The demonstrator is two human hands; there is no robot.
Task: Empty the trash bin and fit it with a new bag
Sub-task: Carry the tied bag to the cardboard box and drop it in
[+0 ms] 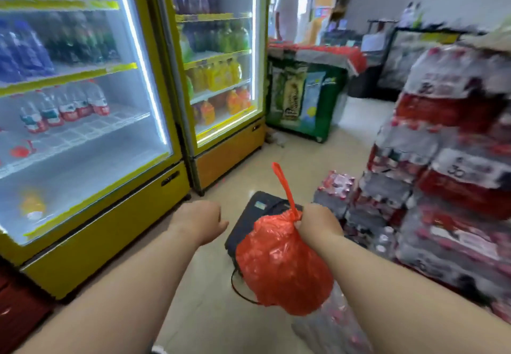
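I hold the red bag (282,265) in my right hand (318,222). That hand is closed tight on the knotted neck, so the full bag hangs in the air and nothing spills. A red tie (284,187) sticks up above my fist. My left hand (197,222) holds nothing and is loosely curled. I cannot see the bin. Below the bag on the floor (298,160) lies a black box (260,215).

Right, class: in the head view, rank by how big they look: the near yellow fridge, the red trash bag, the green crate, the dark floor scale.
1. near yellow fridge
2. red trash bag, though nearness to the camera inflates it
3. green crate
4. dark floor scale, partly hidden by the bag, so unsure
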